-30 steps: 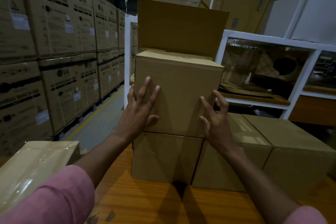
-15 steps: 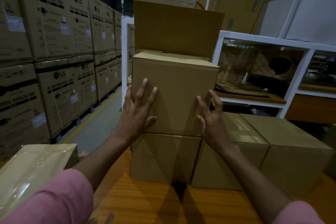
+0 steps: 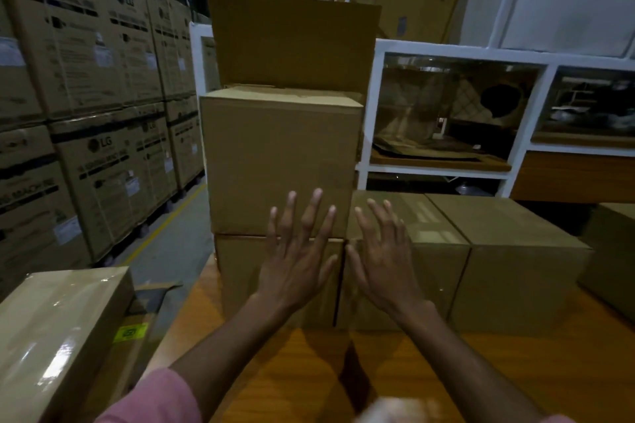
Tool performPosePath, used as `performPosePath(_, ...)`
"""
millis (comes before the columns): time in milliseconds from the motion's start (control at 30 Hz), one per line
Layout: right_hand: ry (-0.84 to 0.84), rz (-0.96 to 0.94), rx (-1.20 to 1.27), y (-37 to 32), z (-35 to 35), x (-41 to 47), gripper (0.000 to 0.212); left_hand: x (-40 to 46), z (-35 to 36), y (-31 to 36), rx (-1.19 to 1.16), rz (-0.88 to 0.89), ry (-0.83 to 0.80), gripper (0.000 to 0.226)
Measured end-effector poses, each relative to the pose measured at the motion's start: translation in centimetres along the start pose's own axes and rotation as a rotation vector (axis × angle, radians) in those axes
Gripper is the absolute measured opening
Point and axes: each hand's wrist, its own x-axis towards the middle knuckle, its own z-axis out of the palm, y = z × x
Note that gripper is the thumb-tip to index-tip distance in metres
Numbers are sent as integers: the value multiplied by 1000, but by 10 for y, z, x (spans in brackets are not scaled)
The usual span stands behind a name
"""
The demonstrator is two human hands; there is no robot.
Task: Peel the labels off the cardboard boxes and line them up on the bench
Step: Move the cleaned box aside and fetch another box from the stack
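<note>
We see the left hand and right hand, fingers spread and holding nothing, raised before the plain brown cardboard box stacked on another brown box on the orange wooden bench.

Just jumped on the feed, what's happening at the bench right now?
A person in pink sleeves faces a row of plain cardboard boxes on the wooden bench. Both hands are open with fingers spread: the left hand and the right hand are in front of the two-high stack, near the upper box and the lower box. Neither grips anything. No label shows on them.
</note>
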Motion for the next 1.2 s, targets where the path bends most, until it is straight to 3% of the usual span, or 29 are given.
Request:
performPosePath(200,-112,58,-16,58,-26,-61,69,-9,15,101,-47,-2,-64,86)
performPosePath(533,-114,195,-68,186,-101,-139,66,23,18,272,-160,34,-178,81)
performPosePath(1200,-2,605,-373,367,-230,-244,58,94,57,503,-506,433,-407,86)
